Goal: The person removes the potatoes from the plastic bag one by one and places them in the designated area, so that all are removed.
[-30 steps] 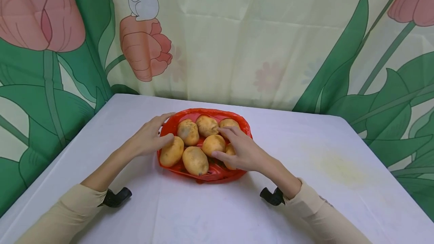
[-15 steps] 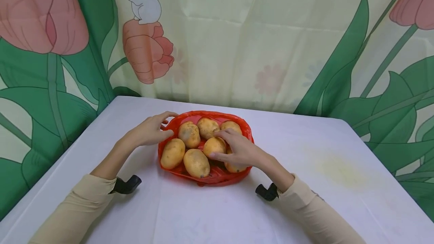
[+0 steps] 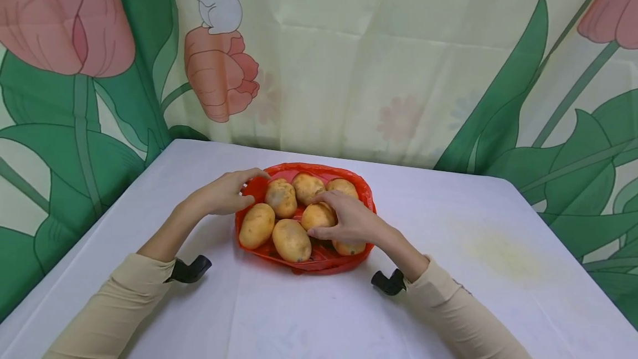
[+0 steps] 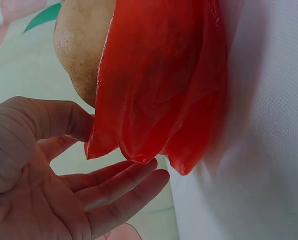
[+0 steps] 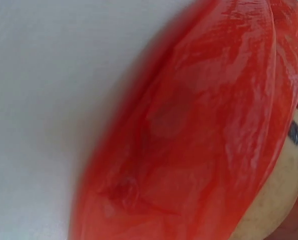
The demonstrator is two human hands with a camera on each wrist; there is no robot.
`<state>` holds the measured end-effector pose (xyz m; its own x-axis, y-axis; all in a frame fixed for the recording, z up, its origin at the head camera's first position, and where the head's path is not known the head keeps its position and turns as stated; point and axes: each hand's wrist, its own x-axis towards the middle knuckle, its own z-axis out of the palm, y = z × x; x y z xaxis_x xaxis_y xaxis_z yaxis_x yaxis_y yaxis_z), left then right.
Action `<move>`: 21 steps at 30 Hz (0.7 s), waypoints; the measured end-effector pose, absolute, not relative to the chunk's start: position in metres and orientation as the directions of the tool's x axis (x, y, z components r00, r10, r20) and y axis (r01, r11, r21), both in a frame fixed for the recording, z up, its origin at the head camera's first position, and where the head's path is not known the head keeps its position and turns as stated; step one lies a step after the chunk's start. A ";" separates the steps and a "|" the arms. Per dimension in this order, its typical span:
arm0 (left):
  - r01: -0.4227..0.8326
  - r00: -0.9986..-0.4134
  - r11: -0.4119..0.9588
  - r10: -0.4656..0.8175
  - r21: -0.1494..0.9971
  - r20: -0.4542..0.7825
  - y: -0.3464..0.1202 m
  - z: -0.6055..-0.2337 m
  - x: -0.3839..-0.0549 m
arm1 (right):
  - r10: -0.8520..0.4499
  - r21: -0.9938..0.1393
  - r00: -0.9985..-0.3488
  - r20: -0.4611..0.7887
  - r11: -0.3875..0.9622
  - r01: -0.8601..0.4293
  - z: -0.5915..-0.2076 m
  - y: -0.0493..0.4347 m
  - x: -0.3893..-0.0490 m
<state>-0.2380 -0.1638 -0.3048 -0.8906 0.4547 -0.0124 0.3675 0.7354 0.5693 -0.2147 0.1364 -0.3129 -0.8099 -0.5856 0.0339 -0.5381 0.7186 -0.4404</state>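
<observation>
In the head view, a red plastic bag [image 3: 326,263] with its rim spread wide holds several potatoes [image 3: 292,240]. My right hand [image 3: 351,218] reaches over its right side, thumb and fingers curled round a round potato [image 3: 317,215] in the middle. My left hand [image 3: 221,193] is at the bag's left rim, thumb and fingertips apart. Seen from the left wrist, the thumb touches the bag's edge [image 4: 149,85] and the other fingers [image 4: 116,195] extend under it. The right wrist view shows the bag's side, a potato [image 5: 274,200] with a dark spot, and only slivers of the hand.
The bag stands on a white-covered table [image 3: 299,314]. A cloth backdrop [image 3: 339,60] printed with tulips and a rabbit hangs behind and at both sides. A yellowish stain [image 3: 503,251] marks the cover on the right.
My right fingers have closed in round the middle potato. My left hand has come slightly closer over the bag's left rim. The head view has shifted a little.
</observation>
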 end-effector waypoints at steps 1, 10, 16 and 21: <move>0.372 -0.890 0.736 0.457 0.565 -0.009 -0.164 -0.305 -0.238 | -0.581 -0.446 -0.813 0.039 0.717 -0.535 -0.313 0.135 -0.215; 0.372 -0.893 0.735 0.451 0.567 0.000 -0.165 -0.306 -0.236 | -0.552 -0.473 -0.830 0.082 0.712 -0.519 -0.316 0.131 -0.213; 0.347 -0.898 0.747 0.439 0.568 -0.029 -0.165 -0.306 -0.237 | -0.544 -0.496 -0.831 0.116 0.693 -0.523 -0.318 0.133 -0.209; 0.333 -0.899 0.749 0.435 0.573 -0.045 -0.165 -0.306 -0.238 | -0.531 -0.502 -0.827 0.184 0.673 -0.543 -0.319 0.137 -0.205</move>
